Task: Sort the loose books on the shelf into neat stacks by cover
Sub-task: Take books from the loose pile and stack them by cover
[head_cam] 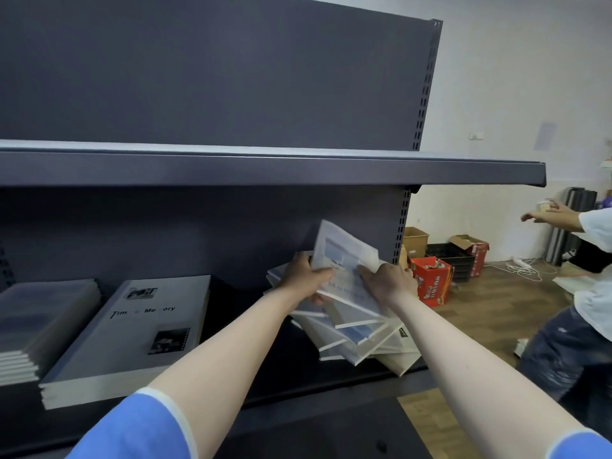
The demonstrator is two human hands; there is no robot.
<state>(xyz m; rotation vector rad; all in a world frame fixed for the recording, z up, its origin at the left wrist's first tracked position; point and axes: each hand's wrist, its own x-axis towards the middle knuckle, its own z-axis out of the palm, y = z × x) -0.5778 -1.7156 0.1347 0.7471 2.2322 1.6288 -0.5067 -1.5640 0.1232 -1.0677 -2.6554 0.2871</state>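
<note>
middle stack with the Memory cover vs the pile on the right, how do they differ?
The middle stack lies flat with edges squared; the right pile is fanned out, books at different angles. Nobody touches the middle stack; the left hand and right hand grip a tilted book atop the right pile. The right pile overhangs the shelf edge; the middle stack doesn't. Both hold pale-covered books.

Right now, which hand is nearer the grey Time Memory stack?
Left. The left hand grips the lifted book on its side facing the grey stack; the right hand holds the far side.
</note>
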